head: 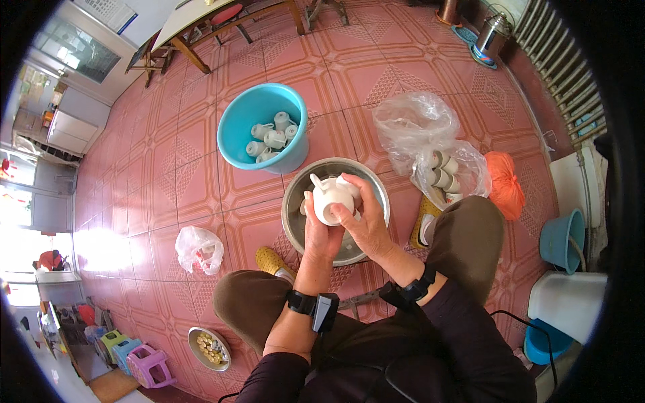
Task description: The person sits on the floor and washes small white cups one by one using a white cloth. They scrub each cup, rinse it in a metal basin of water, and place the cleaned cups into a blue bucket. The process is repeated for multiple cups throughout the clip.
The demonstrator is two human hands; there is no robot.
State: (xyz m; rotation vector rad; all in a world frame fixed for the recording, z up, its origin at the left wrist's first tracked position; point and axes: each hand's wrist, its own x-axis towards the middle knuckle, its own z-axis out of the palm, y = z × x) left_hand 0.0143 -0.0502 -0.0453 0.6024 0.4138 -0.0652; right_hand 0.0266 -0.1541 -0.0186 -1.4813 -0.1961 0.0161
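Note:
Between my two hands is a white cup with a handle (330, 200), its base turned up towards me. My left hand (322, 234) supports it from the left and below. My right hand (367, 219) grips its right side, thumb on the base. Both hands are above a metal basin (288, 201) whose contents are mostly hidden by them. Behind and left of the basin stands a blue plastic bucket (232, 156) with several white cups (275, 138) inside. To the right lies a clear plastic bag (415, 123) with several cups (443, 176) in its nearer part.
An orange plastic bag (504, 186) lies beside the clear one. On the left floor are a crumpled plastic bag (199, 250) and a bowl of small yellowish pieces (209, 349). Stools (148, 365) stand lower left, a table (189, 22) at the top, a radiator (564, 65) at the right.

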